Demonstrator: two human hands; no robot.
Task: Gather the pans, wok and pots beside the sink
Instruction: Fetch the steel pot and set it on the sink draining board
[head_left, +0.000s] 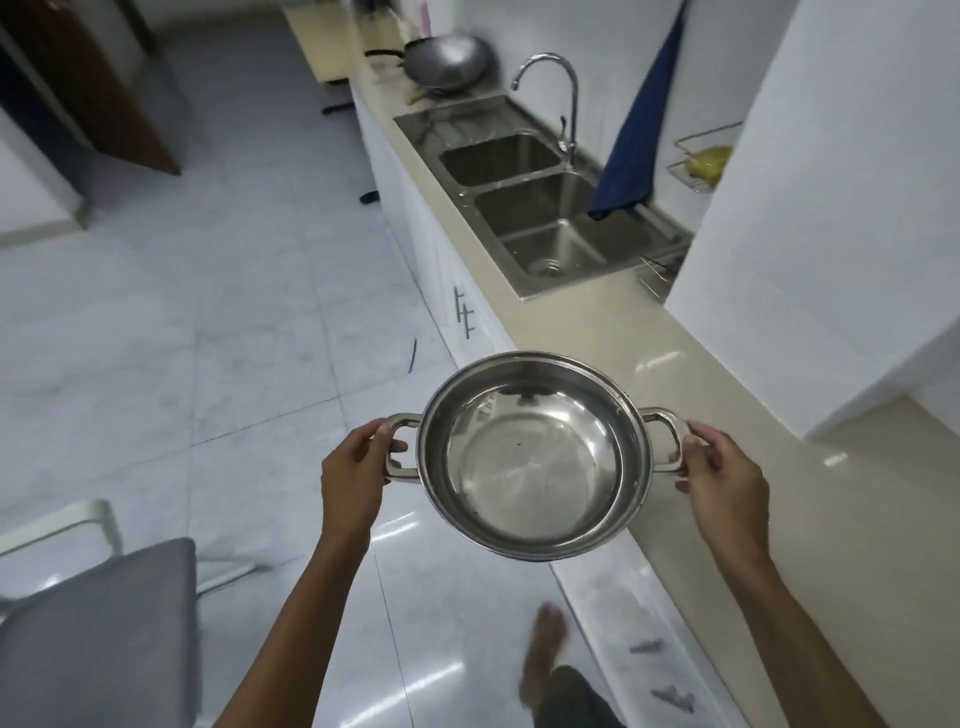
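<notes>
I carry a shiny, empty steel pot (535, 467) in the air over the counter's front edge. My left hand (358, 467) grips its left loop handle and my right hand (722, 473) grips its right one. Further along the beige counter (675, 374) lies the double steel sink (540, 202) with a curved tap (561, 98). Beyond the sink, a dark grey wok (447, 62) rests on the counter at the far end, with a black pan handle (384, 53) showing beside it.
A blue towel (639, 135) hangs over the sink's right side. A wire rack with a yellow sponge (709, 161) is fixed to the white wall. A grey padded chair (98, 629) stands at the lower left on the tiled floor. My bare foot (543, 649) is below the pot.
</notes>
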